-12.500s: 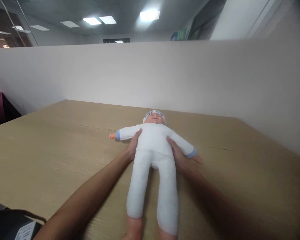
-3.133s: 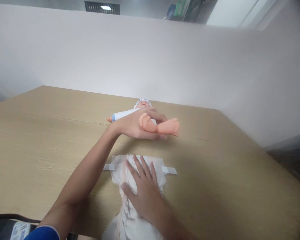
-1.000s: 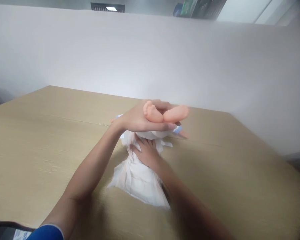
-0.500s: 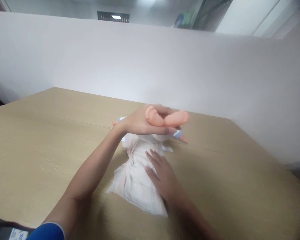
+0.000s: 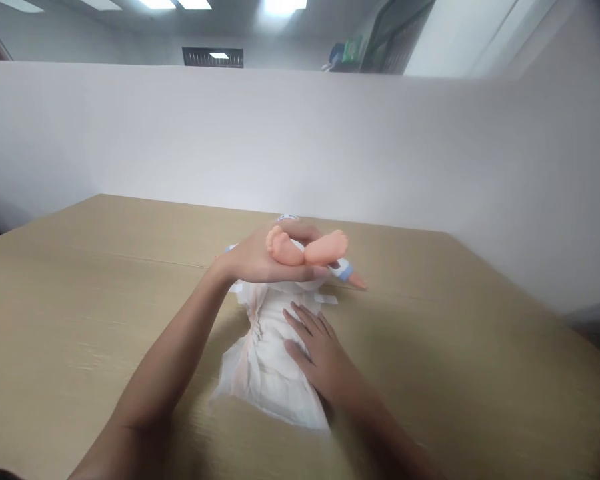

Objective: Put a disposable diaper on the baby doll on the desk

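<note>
My left hand [image 5: 270, 257] is wrapped round the lower legs of a baby doll and holds them up, with the doll's feet [image 5: 326, 247] sticking out above the thumb. The doll lies on its back, largely hidden behind my hand; one arm in a white and blue sleeve [image 5: 344, 270] shows at the right. An unfolded white diaper [image 5: 275, 367] stretches from under the doll toward me, its tabs out at the sides. My right hand [image 5: 320, 350] rests on the diaper's right part with its fingers spread, holding nothing.
The doll and diaper lie on a wide tan table [image 5: 105, 287]. A white partition [image 5: 260, 140] stands along its far edge. Beyond the partition are ceiling lights, a dark vent and a green object [image 5: 352, 49].
The camera view has tilted up and shifted slightly. My left hand and the doll's feet sit a little farther left over the diaper; my right hand stays on it.
</note>
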Demonstrator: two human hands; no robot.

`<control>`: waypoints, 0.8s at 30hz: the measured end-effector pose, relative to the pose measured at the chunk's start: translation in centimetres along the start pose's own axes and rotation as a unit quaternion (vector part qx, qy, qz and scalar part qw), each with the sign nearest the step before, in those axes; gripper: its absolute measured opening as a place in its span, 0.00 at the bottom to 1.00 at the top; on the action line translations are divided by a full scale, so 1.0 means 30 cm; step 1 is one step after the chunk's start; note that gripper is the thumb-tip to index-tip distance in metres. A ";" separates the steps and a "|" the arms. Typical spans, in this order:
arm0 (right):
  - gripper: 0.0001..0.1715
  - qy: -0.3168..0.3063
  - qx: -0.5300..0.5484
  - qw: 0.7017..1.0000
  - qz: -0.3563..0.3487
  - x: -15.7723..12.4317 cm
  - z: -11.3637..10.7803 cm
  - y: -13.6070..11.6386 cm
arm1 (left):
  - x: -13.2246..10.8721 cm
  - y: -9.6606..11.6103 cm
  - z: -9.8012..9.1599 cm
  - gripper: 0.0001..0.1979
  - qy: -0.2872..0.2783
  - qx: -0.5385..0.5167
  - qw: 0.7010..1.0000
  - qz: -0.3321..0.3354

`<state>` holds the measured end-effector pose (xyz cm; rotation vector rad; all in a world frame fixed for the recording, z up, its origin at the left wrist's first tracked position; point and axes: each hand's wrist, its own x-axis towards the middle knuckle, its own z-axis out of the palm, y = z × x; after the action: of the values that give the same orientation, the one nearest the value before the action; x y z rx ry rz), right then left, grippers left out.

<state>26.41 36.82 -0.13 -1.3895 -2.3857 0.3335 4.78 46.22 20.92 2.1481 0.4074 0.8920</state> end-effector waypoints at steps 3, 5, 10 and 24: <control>0.33 0.007 -0.004 1.000 0.003 -0.002 -0.002 -0.006 | -0.007 0.006 0.002 0.12 0.002 0.003 1.000 -0.023; 0.32 0.013 -0.004 1.000 0.004 -0.003 0.000 -0.007 | -0.015 0.008 0.002 0.12 -0.003 0.013 0.999 -0.031; 0.32 0.026 0.002 1.000 -0.001 -0.001 0.002 -0.009 | -0.042 0.011 0.004 0.11 -0.011 0.050 0.998 -0.039; 0.31 0.050 0.027 0.998 -0.021 0.006 0.011 -0.003 | -0.115 0.015 0.093 0.15 -0.005 0.091 0.989 -0.114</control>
<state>26.10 36.92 -0.37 -1.2987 -2.3043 0.3086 4.33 42.62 18.34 2.2135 0.7387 0.7366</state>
